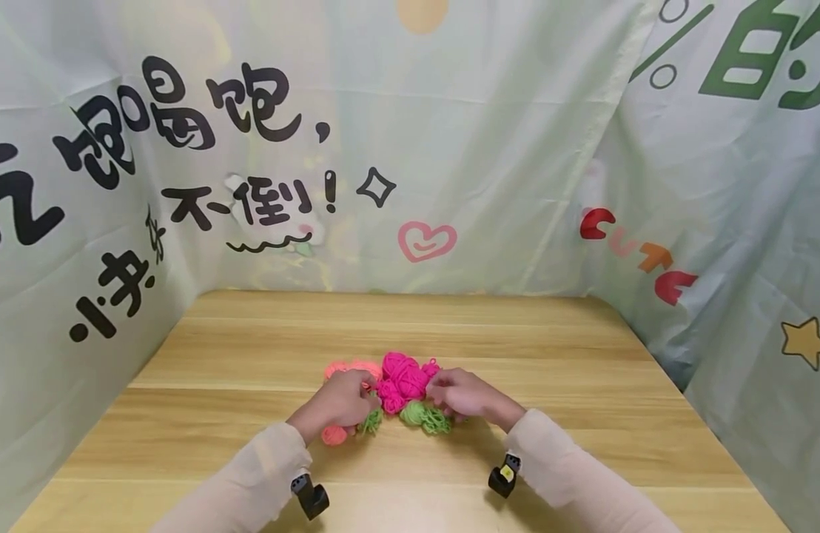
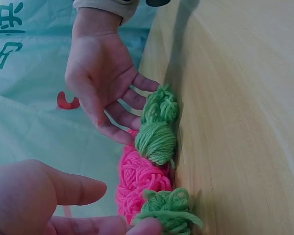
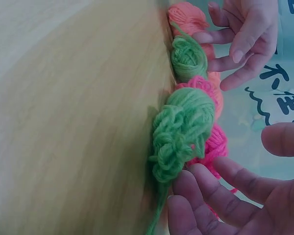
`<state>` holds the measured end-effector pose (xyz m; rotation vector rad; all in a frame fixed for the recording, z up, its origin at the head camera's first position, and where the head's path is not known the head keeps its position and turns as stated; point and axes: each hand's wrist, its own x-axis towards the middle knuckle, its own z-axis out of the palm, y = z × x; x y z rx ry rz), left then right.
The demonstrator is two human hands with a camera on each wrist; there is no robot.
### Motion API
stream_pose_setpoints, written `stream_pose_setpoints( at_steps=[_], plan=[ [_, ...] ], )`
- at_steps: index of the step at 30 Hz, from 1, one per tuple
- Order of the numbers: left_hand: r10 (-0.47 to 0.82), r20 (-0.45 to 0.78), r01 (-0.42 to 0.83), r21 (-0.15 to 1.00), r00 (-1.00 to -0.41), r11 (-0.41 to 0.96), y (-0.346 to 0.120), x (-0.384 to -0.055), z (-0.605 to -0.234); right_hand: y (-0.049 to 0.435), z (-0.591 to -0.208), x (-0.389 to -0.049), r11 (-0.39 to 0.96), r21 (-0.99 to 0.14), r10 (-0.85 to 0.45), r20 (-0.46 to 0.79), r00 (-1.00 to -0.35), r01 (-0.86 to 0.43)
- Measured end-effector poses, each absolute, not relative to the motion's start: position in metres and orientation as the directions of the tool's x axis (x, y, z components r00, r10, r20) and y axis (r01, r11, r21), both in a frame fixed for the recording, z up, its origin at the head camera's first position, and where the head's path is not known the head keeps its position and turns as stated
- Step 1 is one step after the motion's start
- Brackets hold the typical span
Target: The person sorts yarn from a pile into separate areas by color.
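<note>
pink yarn [image 1: 405,376] is bunched mid-worktop [image 1: 570,474], between the hands; orange yarn [image 1: 334,434] is set to its left, left green yarn [image 1: 372,420] and right green yarn [image 1: 415,413] along the near side. left hand [image 1: 345,400] and right hand [image 1: 465,392] are held apart from each other, fingers loosely extended, nothing clamped. right fingertips are placed at the right green yarn; firm contact can't be told. all judged light, soft, non-slip, hard to damage; snagging or unwinding is the likelier trouble. best gripped round the wound body, not by loops or tails. bundles are packed touching, so clean finger access is limited. printed cloth [image 1: 490,163] is hung behind, well clear.
</note>
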<state>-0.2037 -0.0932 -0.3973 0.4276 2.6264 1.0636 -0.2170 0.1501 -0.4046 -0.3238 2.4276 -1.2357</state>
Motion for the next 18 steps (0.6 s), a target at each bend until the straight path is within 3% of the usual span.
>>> stream_pose_setpoints(
  at_steps=[18],
  plan=[
    [0.305, -0.137, 0.130, 0.690, -0.942, 0.712, -0.0915, -0.1992, -0.3952, 0.1419, -0.4096, -0.2163, 0.657, -0.746, -0.408, -0.227, -0.884, -0.112]
  ],
)
